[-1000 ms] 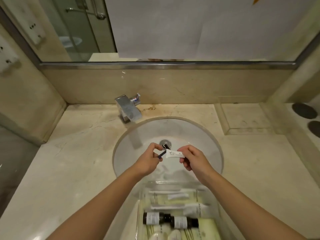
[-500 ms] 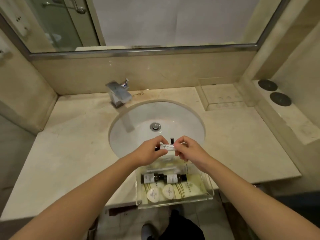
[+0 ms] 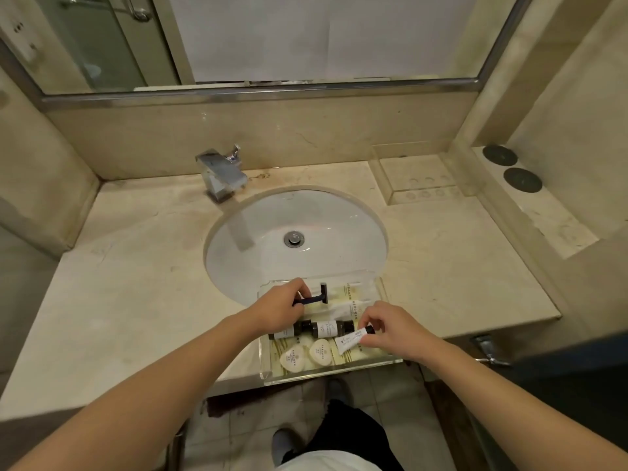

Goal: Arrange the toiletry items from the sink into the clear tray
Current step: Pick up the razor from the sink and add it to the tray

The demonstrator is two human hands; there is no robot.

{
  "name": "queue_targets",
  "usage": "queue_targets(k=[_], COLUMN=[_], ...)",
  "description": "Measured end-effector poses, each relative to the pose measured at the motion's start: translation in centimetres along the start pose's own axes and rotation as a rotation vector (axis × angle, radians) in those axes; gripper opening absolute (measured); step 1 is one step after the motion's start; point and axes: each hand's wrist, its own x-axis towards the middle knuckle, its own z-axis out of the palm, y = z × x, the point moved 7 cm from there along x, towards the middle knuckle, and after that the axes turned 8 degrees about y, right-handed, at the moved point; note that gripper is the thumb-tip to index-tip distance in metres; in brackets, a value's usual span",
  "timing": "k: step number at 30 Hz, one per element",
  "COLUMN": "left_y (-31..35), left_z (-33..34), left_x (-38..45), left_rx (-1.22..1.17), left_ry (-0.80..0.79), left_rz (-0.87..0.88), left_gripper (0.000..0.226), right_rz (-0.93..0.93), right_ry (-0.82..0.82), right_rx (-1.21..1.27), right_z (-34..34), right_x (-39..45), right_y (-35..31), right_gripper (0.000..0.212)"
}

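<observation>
A: Two things are left to set down in the tray point(image 3: 331, 377), which hangs over the counter's front edge: lay each flat in a free gap.

B: And the hands?

A: The left hand point(image 3: 280, 309) pinches the razor point(image 3: 314, 297) by its handle over the far packets. The right hand point(image 3: 387, 329) curls round the small tube point(image 3: 350, 341), low at the tray's near right.

Print on the small tube point(image 3: 351, 340) and bottles point(image 3: 324, 328) is illegible.
</observation>
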Motion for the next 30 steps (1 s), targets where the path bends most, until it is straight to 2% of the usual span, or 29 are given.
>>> queue_targets(k=[7,13,17,21,26,30], left_y=[0.3,0.8,1.3,1.8,2.7,3.6], left_z=[0.9,1.2,1.6,1.9,2.4,3.3], left_x=[-0.3,-0.4,-0.5,-0.5,-0.4,-0.3], left_rx=[-0.027,-0.055,-0.058,-0.059,-0.069,-0.074], left_ry=[0.009,0.014,0.008,0.009,0.009,-0.011], left_rz=[0.004,0.031,0.051,0.065,0.073,0.096], left_gripper=[0.019,0.017,0.018,0.019,0.019,0.018], right_rz=[-0.104,-0.178,-0.203,-0.146,-0.071,-0.108], right_ry=[-0.022,-0.017,-0.016,0.023,0.168,0.202], right_rx=[-0.321,-0.456,-0.53,-0.449,-0.201,-0.189], right_z=[1.4,1.8,1.5,0.3,-1.8,-2.3], right_x=[-0.7,-1.1,-0.9,-0.9,-0.4,0.0], right_y=[-0.2,-0.6,-0.8,-0.8,-1.2,-2.4], right_gripper=[0.018,0.019,0.029,0.039,0.022,0.02])
